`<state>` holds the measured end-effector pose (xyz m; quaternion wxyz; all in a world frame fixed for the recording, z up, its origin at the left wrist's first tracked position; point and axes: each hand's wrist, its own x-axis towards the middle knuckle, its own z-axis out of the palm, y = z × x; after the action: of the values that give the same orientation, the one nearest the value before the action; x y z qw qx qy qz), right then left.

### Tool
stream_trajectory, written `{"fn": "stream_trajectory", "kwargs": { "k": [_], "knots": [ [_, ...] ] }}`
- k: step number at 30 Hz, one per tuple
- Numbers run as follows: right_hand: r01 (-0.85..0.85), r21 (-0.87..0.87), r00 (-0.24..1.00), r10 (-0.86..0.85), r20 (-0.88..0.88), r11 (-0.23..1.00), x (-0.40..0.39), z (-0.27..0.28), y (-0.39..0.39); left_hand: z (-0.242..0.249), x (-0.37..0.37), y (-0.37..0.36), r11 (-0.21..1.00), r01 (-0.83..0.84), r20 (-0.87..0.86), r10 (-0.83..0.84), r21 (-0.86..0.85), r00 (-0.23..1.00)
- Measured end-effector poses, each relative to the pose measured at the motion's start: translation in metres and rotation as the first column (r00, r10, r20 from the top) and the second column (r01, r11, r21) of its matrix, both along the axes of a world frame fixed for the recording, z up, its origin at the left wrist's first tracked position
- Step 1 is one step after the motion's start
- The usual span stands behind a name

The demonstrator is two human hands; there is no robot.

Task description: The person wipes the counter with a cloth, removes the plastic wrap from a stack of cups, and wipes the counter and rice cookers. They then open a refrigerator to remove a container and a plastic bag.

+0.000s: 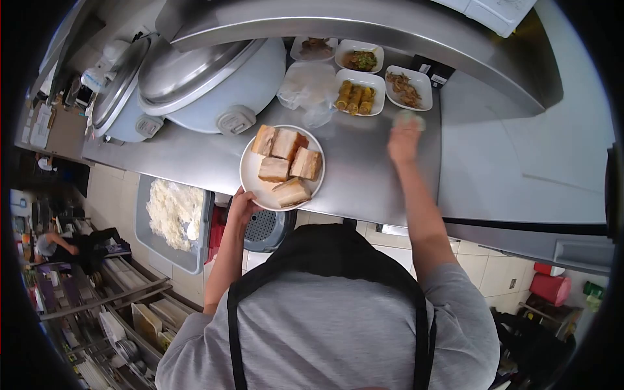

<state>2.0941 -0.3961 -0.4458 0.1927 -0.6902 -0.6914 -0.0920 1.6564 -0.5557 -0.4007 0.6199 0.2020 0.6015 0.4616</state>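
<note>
Meat plate (251,182) | rim grasped at 7–8 o'clock by left hand (242,204) | pale-green item (411,119) touched, view's 2 o'clock, by right hand (403,141), grip unclear

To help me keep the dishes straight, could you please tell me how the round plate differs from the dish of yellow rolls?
The round plate looks larger; the dish is smaller and squarish. The plate carries thick meat blocks; the dish holds yellow rolls. The left hand grips the plate's rim; the dish sits on the counter, untouched. Both are white.
</note>
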Motion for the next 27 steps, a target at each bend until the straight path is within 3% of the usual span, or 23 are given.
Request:
{"fn": "stream_trajectory", "kwargs": {
  "k": [2, 4, 6, 8, 10, 12, 13, 14, 16, 17, 19, 21, 23, 27],
  "knots": [
    [-0.234, -0.059, 0.971, 0.236, 0.03, 0.97, -0.055, 0.0, -0.03, -0.002, 0.0, 0.0, 1.0, -0.002, -0.004, 0.002, 0.004, 1.0],
    [-0.417, 0.013, 0.857, 0.398, -0.328, 0.909, -0.101, -0.029, -0.074, -0.004, -0.001, -0.004, 1.0, -0.024, -0.024, 0.024, -0.006, 0.999],
    [-0.666, -0.052, 0.733, 0.64, -0.23, 0.744, -0.11, 0.019, -0.131, -0.001, 0.001, -0.005, 0.999, -0.033, -0.023, 0.033, 0.001, 0.999],
    [-0.766, -0.134, 0.643, 0.744, -0.182, 0.629, -0.082, 0.045, -0.156, -0.002, 0.002, -0.006, 0.998, -0.064, -0.028, 0.064, 0.022, 0.998],
    [-0.672, -0.122, 0.736, 0.642, -0.214, 0.73, -0.038, 0.008, -0.16, -0.007, -0.001, -0.006, 0.998, -0.051, -0.035, 0.052, 0.029, 0.998],
    [-0.504, -0.14, 0.861, 0.509, -0.002, 0.852, 0.005, 0.008, -0.135, -0.001, -0.005, -0.003, 0.998, -0.057, -0.036, 0.058, 0.024, 0.998],
    [-0.37, -0.045, 0.927, 0.372, 0.051, 0.928, 0.028, -0.003, -0.119, 0.0, -0.001, -0.004, 0.999, -0.037, -0.034, 0.038, 0.015, 0.999],
    [-0.294, -0.043, 0.955, 0.291, -0.053, 0.955, 0.043, 0.014, -0.105, 0.0, 0.001, -0.004, 0.999, -0.042, -0.024, 0.042, 0.015, 0.999],
    [-0.145, -0.05, 0.989, 0.144, -0.023, 0.988, 0.075, 0.005, -0.068, 0.0, 0.013, 0.001, 0.999, -0.042, 0.01, 0.042, 0.031, 0.999],
    [-0.171, -0.046, 0.985, 0.17, -0.02, 0.984, 0.071, 0.001, -0.052, 0.001, 0.017, 0.004, 0.998, -0.039, 0.038, 0.037, 0.04, 0.999],
    [0.061, -0.107, 0.995, -0.069, -0.073, 0.992, 0.055, 0.002, -0.028, -0.003, 0.024, 0.017, 0.997, -0.067, 0.121, 0.063, 0.033, 0.991],
    [0.024, -0.101, 0.984, -0.041, -0.171, 0.995, 0.028, 0.014, -0.025, 0.001, 0.039, 0.029, 0.992, -0.129, 0.171, 0.125, 0.012, 0.977],
    [-0.137, -0.201, 0.946, 0.068, -0.317, 0.97, -0.009, 0.035, -0.046, 0.001, 0.05, 0.039, 0.99, -0.133, 0.201, 0.122, 0.043, 0.972],
    [-0.558, -0.067, 0.801, 0.517, -0.301, 0.827, -0.068, 0.014, -0.107, -0.005, 0.058, 0.049, 0.982, -0.124, 0.328, 0.072, 0.139, 0.942]
  ]
}}
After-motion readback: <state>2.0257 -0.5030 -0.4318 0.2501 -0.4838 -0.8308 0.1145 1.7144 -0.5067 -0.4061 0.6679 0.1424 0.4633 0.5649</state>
